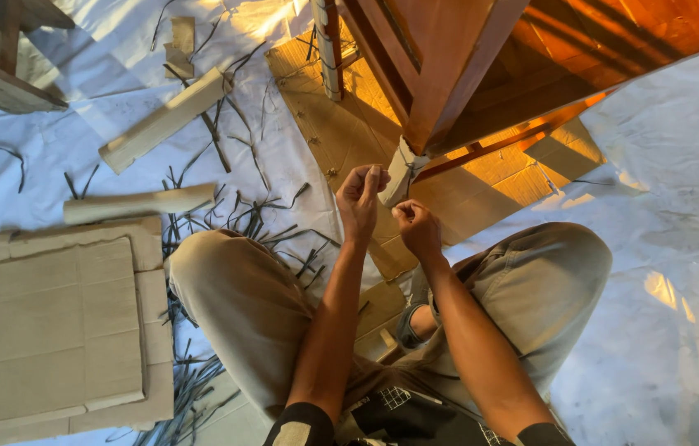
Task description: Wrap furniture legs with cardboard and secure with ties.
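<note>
I see the floor covered by a white plastic sheet (680, 206), crinkled and sunlit in patches. A flattened brown cardboard (341, 124) lies on it under the wooden furniture leg (449, 91). At left sits a folded cardboard pad (52, 330), with two paper-wrapped rolls (139, 203) above it. Dark cut strips (242, 219) litter the sheet between them.

Wooden table (482, 74) cropped above; thin string (409, 169) perhaps between hands.
</note>
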